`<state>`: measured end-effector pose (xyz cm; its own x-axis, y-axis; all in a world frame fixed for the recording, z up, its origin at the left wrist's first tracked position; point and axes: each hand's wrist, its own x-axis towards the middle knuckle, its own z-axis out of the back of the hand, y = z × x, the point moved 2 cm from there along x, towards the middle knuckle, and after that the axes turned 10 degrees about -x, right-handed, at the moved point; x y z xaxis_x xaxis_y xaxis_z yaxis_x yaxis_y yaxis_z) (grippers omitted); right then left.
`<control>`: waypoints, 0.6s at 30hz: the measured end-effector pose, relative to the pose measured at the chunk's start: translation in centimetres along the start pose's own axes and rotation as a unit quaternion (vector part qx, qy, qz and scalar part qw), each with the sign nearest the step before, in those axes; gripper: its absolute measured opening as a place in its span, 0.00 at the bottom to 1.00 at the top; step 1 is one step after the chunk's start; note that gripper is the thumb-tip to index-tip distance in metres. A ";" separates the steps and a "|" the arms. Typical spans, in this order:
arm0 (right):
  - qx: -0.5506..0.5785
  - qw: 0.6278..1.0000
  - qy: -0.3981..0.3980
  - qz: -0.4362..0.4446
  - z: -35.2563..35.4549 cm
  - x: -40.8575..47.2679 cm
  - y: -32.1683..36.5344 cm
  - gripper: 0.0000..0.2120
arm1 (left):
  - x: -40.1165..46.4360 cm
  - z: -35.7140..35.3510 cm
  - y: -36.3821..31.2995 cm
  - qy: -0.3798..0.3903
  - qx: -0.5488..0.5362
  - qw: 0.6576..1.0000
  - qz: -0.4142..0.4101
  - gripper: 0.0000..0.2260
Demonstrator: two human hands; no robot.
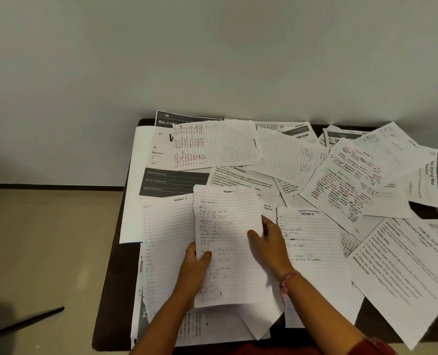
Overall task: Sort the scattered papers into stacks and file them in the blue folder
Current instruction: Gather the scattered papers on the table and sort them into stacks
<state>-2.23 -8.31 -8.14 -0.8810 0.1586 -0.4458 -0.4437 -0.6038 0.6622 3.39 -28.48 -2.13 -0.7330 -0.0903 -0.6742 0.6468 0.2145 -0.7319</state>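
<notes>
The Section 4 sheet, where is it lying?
In the head view, the Section 4 sheet lies flat right of centre, just beyond the right hand, beside the held lined sheet.

Both bare forearms extend forward from the lower frame edge. Left hand [196, 265]: thumb curled over a sheet's left edge, pinching it. Right hand [270, 245]: fingers curled round the right edge; pink wristband on wrist.

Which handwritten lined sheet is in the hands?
The white lined sheet headed "Section 2", lifted at centre, gripped by both hands, left and right; the others lie flat.
</notes>
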 end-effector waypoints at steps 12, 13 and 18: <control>0.157 0.984 0.083 -0.022 3.3 -3.1 4.1 0.16 | -0.2 0.1 -0.9 0.029 -0.120 0.992 0.029 0.10; 0.158 0.983 0.091 -0.022 3.2 -3.2 4.0 0.17 | -0.2 0.0 -0.8 0.033 -0.114 0.992 0.029 0.10; 0.168 0.980 0.104 -0.024 3.1 -3.5 3.4 0.18 | 0.0 -0.4 -0.4 0.037 -0.068 0.997 0.010 0.15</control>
<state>-1.12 -8.48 -2.45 -0.8205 -0.0026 -0.5717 -0.5442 -0.3026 0.7824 3.08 -28.16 -1.78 -0.7373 -0.0131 -0.6754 0.6307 0.3450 -0.6951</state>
